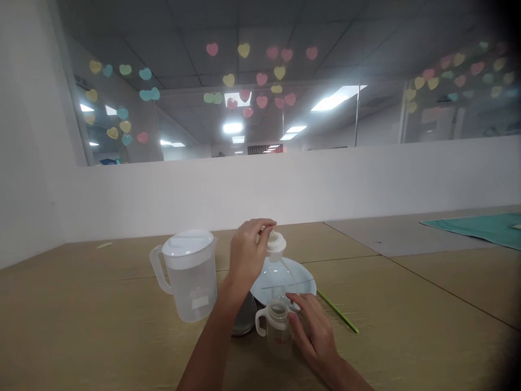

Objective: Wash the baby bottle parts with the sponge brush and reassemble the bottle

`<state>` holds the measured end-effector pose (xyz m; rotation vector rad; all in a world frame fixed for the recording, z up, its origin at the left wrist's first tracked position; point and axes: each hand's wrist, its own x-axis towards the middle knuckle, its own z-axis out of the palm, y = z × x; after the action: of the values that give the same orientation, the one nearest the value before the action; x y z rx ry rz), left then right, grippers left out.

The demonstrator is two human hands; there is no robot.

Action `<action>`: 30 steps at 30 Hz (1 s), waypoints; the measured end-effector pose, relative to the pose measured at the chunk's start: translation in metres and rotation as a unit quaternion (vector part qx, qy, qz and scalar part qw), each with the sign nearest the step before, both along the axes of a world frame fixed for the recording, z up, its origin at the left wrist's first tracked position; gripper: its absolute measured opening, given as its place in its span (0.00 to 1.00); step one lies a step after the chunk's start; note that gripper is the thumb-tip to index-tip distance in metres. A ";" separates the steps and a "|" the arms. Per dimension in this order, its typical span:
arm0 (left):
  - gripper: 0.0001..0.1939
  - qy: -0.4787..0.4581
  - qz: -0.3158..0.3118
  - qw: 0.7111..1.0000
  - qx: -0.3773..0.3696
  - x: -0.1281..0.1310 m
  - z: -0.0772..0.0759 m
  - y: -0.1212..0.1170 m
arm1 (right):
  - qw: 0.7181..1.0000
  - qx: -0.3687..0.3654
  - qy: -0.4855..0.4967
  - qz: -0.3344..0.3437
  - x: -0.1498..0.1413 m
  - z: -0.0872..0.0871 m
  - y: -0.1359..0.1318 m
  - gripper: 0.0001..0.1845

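My left hand (249,252) pinches the top of a white bottle lid (277,244), raised above a pale bowl. A thin straw-like tube slants down from its underside. Below stands an uncovered clear baby bottle (280,339) with a curved handle on its left side. My right hand (315,334) is closed at the bottle's right side, thumb and index finger by its neck; the handle there is mostly hidden. Just behind the bottle lies the pale bowl (303,271). A dark grey round container (245,319) is partly covered by my left forearm.
A translucent lidded pitcher (193,288) stands to the left. Right of the bowl lies a thin green stick (338,311). At the far right a teal cloth (480,228) covers part of the table. A white wall (163,195) with a window above it rises behind.
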<state>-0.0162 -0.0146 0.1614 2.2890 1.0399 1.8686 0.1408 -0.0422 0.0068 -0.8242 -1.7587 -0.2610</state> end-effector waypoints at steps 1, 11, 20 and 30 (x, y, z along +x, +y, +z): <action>0.09 -0.014 0.009 1.000 0.009 -0.002 0.001 0.000 | 1.000 -0.002 0.011 0.003 0.000 -0.001 0.000 0.13; 0.09 -0.023 0.041 0.999 -0.012 -0.019 0.003 0.004 | 0.996 -0.047 0.071 -0.019 0.000 -0.003 0.006 0.14; 0.09 0.009 0.058 0.998 -0.011 -0.015 0.003 0.002 | 0.977 -0.172 0.110 -0.069 0.002 -0.006 0.016 0.16; 0.10 0.051 0.067 0.996 -0.017 -0.015 0.002 0.006 | 0.957 -0.253 0.080 -0.112 0.017 0.004 0.032 0.22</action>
<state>-0.0316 -0.0090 0.1631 2.3731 1.2569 1.7800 0.1573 -0.0098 0.0107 -1.3789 -1.5967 0.1170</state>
